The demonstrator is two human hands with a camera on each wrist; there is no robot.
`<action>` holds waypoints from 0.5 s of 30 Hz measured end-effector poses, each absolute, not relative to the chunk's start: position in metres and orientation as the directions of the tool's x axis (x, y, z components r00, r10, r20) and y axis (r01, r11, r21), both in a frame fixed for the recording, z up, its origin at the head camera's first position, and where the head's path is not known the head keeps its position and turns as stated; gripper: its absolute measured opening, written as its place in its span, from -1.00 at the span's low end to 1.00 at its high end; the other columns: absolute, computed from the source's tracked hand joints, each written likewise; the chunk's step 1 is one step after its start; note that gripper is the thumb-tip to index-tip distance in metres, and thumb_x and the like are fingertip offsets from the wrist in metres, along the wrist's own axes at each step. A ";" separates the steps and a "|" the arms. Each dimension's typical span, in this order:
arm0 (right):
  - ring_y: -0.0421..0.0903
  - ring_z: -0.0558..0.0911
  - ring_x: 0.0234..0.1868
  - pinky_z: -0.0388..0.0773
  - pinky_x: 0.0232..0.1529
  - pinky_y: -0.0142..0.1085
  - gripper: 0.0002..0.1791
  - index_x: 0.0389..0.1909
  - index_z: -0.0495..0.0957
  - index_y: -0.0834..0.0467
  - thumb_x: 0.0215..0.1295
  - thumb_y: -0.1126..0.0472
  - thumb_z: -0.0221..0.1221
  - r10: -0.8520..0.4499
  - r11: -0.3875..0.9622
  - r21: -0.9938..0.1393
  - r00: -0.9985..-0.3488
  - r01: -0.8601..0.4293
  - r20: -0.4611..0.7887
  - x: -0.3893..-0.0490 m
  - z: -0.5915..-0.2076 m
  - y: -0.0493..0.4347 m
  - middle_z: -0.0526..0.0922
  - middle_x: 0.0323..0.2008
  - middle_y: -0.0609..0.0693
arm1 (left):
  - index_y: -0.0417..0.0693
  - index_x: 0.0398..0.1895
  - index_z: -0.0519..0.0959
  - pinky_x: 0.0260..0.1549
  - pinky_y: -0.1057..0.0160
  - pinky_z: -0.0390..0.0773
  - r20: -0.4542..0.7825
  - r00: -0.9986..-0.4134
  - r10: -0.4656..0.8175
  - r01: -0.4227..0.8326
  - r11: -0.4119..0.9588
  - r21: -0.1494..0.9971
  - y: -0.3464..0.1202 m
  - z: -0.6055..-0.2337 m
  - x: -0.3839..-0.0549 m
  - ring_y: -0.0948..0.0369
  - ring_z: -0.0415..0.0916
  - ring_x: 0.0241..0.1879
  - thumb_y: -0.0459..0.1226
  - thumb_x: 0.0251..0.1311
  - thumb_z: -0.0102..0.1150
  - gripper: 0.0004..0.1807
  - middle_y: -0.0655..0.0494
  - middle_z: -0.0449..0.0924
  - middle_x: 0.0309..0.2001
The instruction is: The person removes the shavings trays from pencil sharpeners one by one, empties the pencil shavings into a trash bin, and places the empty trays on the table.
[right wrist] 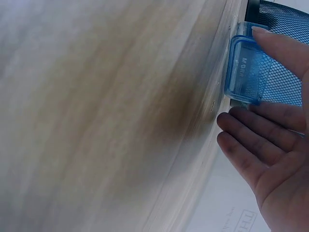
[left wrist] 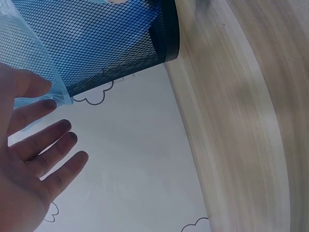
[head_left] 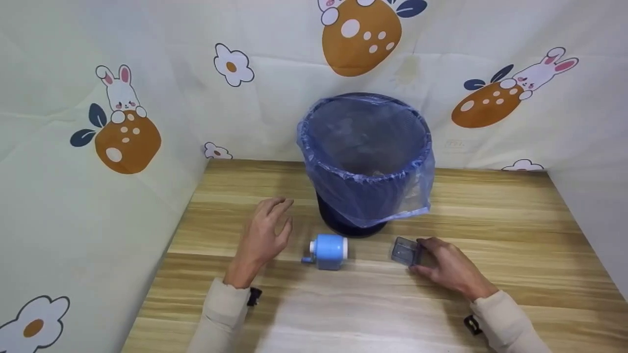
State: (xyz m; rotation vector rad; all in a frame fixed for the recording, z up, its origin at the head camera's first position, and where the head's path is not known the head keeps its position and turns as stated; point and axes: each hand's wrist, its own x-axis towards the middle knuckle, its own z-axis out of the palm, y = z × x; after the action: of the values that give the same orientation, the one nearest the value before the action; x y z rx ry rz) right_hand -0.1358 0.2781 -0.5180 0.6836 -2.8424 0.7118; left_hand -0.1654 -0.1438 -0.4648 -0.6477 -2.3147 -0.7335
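My right hand (head_left: 449, 264) pinches a small see-through plastic shavings box (head_left: 405, 251) between thumb and fingers, low over the wooden table. In the right wrist view the box (right wrist: 244, 67) looks bluish with raised lettering, and the other fingers of that hand (right wrist: 270, 145) stretch out below it. A blue crank pencil sharpener (head_left: 329, 251) stands between the hands, its handle toward the left. To its left, my left hand (head_left: 262, 233) hovers with nothing in it, fingers loosely bent. The left wrist view shows this hand (left wrist: 34, 150) with its fingers spread.
Behind the sharpener stands a dark mesh waste bin (head_left: 338, 220) lined with a blue translucent bag (head_left: 363, 196) folded over its rim. The wooden table (head_left: 235, 196) meets pale walls (head_left: 171, 127) printed with rabbits and flowers at the back and sides.
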 end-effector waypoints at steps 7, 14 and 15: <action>0.14 0.69 -0.08 0.61 0.01 0.03 -0.30 0.05 0.58 0.39 -0.05 0.05 0.51 -0.396 0.782 -0.424 -0.889 -0.457 0.228 -0.136 -0.518 0.278 0.70 -0.08 0.22 | -0.26 0.04 0.64 0.02 0.02 0.59 0.664 -0.704 0.254 0.587 0.735 0.341 -0.144 -0.466 -0.165 -0.03 0.56 0.03 -0.43 0.05 0.35 -0.59 -0.15 0.62 -0.03; 0.12 0.69 -0.05 0.62 0.00 0.03 -0.37 0.09 0.58 0.37 0.17 -0.03 0.39 -0.391 0.751 -0.464 -0.883 -0.470 0.261 -0.135 -0.512 0.279 0.70 -0.04 0.18 | -0.29 0.07 0.62 0.07 -0.03 0.56 0.627 -0.732 0.268 0.578 0.732 0.362 -0.146 -0.466 -0.164 -0.08 0.53 0.07 -0.43 0.10 0.31 -0.60 -0.19 0.60 0.01; 0.13 0.69 -0.03 0.61 0.01 0.04 -0.41 0.09 0.58 0.37 0.21 0.00 0.36 -0.386 0.747 -0.469 -0.882 -0.471 0.271 -0.135 -0.510 0.279 0.69 -0.04 0.19 | -0.29 0.07 0.61 0.08 -0.04 0.55 0.622 -0.735 0.270 0.577 0.732 0.363 -0.147 -0.467 -0.164 -0.09 0.52 0.08 -0.43 0.10 0.31 -0.60 -0.20 0.60 0.01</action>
State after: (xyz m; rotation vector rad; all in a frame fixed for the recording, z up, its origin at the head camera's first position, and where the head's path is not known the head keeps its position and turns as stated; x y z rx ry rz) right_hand -0.1350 0.2794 -0.5102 0.6894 -2.7879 0.8123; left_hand -0.1644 -0.1470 -0.4666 -0.6402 -2.3885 -0.7471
